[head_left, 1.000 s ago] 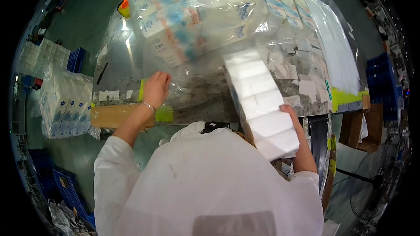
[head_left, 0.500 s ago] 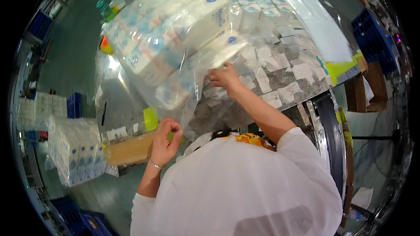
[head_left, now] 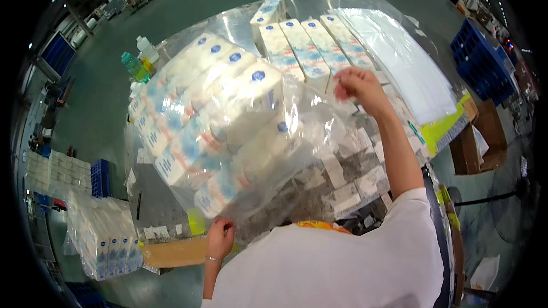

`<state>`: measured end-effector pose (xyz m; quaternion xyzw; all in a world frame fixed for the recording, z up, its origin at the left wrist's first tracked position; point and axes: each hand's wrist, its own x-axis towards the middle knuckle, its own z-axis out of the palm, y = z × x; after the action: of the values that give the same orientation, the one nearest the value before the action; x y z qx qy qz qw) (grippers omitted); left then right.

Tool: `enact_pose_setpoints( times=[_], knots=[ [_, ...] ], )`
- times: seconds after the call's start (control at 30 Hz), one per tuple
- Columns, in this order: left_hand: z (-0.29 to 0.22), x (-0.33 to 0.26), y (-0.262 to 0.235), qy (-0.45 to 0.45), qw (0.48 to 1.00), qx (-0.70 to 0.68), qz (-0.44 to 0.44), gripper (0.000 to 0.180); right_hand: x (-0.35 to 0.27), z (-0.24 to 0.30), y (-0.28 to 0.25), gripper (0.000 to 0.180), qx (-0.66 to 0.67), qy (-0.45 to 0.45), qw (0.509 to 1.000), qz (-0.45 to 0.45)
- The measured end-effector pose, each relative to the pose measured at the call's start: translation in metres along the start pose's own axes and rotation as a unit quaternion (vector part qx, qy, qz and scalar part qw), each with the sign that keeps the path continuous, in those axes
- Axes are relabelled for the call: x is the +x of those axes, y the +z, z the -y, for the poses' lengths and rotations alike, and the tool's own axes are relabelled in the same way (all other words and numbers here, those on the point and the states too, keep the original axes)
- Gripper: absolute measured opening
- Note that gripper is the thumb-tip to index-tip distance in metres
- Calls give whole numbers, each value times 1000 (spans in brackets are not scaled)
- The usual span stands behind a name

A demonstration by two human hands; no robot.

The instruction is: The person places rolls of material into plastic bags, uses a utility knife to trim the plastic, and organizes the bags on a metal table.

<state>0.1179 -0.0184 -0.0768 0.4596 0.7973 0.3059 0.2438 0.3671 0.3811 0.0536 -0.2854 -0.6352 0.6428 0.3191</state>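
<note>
A large clear plastic bag lies tilted on the table, filled with stacked white tissue packs with blue and pink print. At its near corner my left hand is closed, fingers curled against the film. My right hand is raised at the bag's right side, fingers pinched together where the film's loose edge reaches; the fingertips are slightly blurred. Just beyond that hand stands a row of loose tissue packs, with another pack behind them.
A stack of flat clear bags lies at the table's right. Bottles stand at the far left edge. Paper scraps cover the metal tabletop. Wrapped bundles are at left; a blue crate and cardboard box at right.
My right hand has moved up and away to the right from the bag's mouth, and the film now spreads wider. My left hand has closed at the near corner. The view has shifted.
</note>
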Motion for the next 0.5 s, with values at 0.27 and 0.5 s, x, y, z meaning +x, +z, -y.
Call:
enact_pose_setpoints(
  times=[0.27, 0.5],
  knots=[
    [-10, -1, -3, -118, 992, -9, 36, 12, 197, -144, 59, 63, -549, 22, 827, -117],
    [-30, 7, -5, -95, 994, -30, 48, 15, 248, -210, 65, 55, -590, 121, 758, -251]
  ],
)
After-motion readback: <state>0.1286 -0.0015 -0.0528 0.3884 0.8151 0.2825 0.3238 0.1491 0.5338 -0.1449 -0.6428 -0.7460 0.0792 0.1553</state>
